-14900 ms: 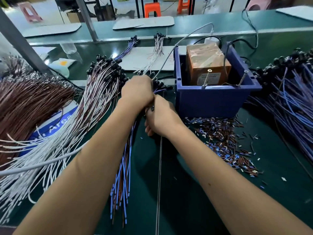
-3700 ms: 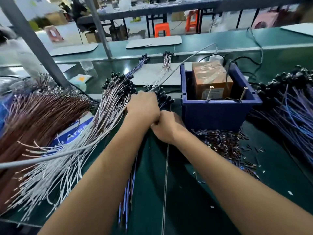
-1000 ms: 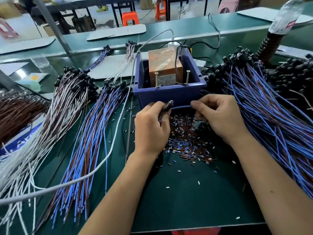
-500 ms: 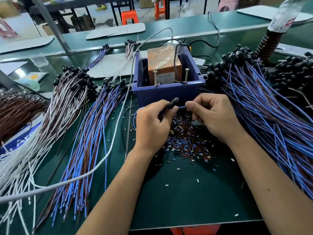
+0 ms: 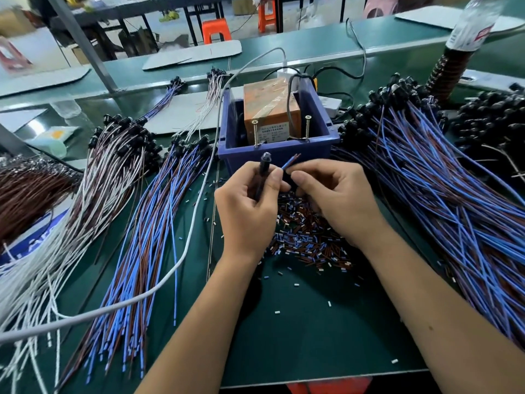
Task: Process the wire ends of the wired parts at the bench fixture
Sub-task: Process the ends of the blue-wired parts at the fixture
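My left hand [image 5: 247, 206] grips one wired part [image 5: 262, 173], its black cap end sticking up past my fingers. The part's blue and brown wire ends [image 5: 291, 162] poke out between both thumbs, pointing up right toward the blue fixture box [image 5: 279, 152]. My right hand [image 5: 338, 197] pinches those wires just behind their tips. Two upright screws [image 5: 306, 127] stand on the box's front rim before an orange taped block [image 5: 270, 109]. Cut insulation bits [image 5: 306, 240] lie heaped under my hands.
Blue and brown wired parts [image 5: 147, 237] fan out at left, beside white-wired ones [image 5: 93, 200] and a brown bundle [image 5: 25, 194]. A bigger blue pile [image 5: 443, 200] fills the right. A grey cable [image 5: 196, 211] crosses the green mat. A bottle [image 5: 466, 27] stands far right.
Both hands rose slightly toward the box. The wire, earlier held flat between them, is now folded so its two ends point up at the box front.
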`<act>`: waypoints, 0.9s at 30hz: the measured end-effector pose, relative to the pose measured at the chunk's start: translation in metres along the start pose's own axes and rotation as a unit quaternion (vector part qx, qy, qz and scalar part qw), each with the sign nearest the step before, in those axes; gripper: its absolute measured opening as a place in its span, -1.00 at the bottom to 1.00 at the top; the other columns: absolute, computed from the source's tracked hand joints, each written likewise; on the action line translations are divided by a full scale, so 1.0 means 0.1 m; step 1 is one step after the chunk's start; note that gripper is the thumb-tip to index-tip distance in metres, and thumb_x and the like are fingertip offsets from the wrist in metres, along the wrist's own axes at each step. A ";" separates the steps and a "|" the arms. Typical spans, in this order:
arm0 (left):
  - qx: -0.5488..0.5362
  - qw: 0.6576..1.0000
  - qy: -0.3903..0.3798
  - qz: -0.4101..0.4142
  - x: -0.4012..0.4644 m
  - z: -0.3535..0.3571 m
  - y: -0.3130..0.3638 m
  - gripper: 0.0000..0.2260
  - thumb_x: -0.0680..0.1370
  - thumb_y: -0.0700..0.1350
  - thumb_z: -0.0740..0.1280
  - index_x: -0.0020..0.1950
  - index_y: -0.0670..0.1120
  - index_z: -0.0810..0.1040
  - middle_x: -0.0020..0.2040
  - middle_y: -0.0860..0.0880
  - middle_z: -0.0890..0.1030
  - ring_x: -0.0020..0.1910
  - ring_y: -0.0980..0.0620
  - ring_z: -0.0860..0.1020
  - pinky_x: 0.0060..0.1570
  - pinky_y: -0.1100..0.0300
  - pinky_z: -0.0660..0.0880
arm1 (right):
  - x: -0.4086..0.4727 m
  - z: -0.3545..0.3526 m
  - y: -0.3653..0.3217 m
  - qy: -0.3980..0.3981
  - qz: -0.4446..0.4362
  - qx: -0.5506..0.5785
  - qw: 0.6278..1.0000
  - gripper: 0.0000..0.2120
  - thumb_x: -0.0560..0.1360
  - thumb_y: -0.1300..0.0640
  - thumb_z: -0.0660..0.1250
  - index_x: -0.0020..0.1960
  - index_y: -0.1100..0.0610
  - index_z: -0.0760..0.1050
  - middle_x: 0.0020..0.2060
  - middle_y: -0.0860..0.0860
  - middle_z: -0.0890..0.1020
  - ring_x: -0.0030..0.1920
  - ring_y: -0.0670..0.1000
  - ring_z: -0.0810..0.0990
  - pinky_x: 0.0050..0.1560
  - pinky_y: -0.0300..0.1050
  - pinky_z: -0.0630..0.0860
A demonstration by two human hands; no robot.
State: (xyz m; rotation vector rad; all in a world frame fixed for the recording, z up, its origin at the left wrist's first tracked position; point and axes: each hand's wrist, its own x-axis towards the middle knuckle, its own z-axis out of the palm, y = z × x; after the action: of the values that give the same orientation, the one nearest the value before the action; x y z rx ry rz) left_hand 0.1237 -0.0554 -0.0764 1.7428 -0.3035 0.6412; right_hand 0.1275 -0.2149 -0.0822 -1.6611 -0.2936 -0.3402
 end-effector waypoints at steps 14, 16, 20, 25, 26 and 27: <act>0.077 0.973 0.203 0.078 0.04 -0.01 0.09 -0.86 0.68 -0.14 0.36 -0.08 -0.12 0.57 -0.25 0.12 0.64 -0.29 0.10 0.63 -0.29 0.16 0.55 | -0.01 0.06 -0.22 0.094 -0.019 0.118 0.988 -0.84 0.74 0.18 0.20 0.01 0.21 0.46 -0.10 0.12 0.71 -0.48 0.04 0.53 -0.55 -0.15 0.39; 0.060 0.974 0.210 0.057 0.05 -0.01 0.09 -0.91 0.67 -0.14 0.36 -0.03 -0.08 0.58 -0.26 0.12 0.67 -0.27 0.10 0.66 -0.22 0.22 0.55 | -0.03 0.06 -0.21 0.133 -0.045 0.059 0.988 -0.85 0.72 0.18 0.25 0.02 0.22 0.52 -0.21 0.09 0.70 -0.50 0.02 0.51 -0.52 -0.16 0.41; 0.058 0.975 0.213 0.036 0.06 -0.01 0.10 -0.92 0.66 -0.13 0.36 0.02 -0.10 0.63 -0.28 0.09 0.69 -0.28 0.12 0.67 -0.20 0.36 0.47 | -0.05 0.06 -0.17 0.227 -0.105 -0.113 0.962 -0.90 0.66 0.14 0.36 0.07 0.14 0.63 -0.30 -0.06 0.69 -0.42 -0.06 0.62 -0.37 -0.17 0.52; 0.062 0.977 0.201 0.020 0.08 -0.01 0.09 -0.88 0.66 -0.12 0.37 0.01 -0.13 0.67 -0.31 0.09 0.68 -0.36 0.17 0.58 -0.27 0.31 0.42 | 0.00 0.07 -0.20 0.274 -0.159 -0.208 0.925 -0.86 0.64 0.16 0.39 0.04 0.19 0.71 -0.27 -0.05 0.70 -0.27 -0.11 0.68 -0.23 -0.18 0.59; 0.058 0.979 0.197 0.016 0.08 0.00 0.09 -0.88 0.66 -0.12 0.37 0.01 -0.12 0.68 -0.31 0.09 0.68 -0.38 0.16 0.57 -0.27 0.29 0.42 | 0.02 0.07 -0.21 0.278 -0.170 -0.224 0.919 -0.86 0.64 0.18 0.39 0.04 0.20 0.71 -0.26 -0.04 0.70 -0.27 -0.10 0.67 -0.22 -0.22 0.58; 0.056 0.979 0.194 0.014 0.08 0.00 0.09 -0.88 0.65 -0.13 0.37 0.01 -0.12 0.68 -0.31 0.08 0.68 -0.38 0.15 0.56 -0.27 0.28 0.42 | 0.04 0.08 -0.22 0.279 -0.180 -0.237 0.913 -0.86 0.64 0.19 0.39 0.03 0.21 0.71 -0.25 -0.04 0.70 -0.28 -0.11 0.65 -0.21 -0.27 0.56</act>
State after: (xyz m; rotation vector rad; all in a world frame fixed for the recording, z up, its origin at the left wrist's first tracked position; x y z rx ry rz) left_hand 0.1258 -0.0570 -0.0640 1.6786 -0.0199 1.0160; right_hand 0.1230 -0.2049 -0.0618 -1.8890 -0.0800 -1.2200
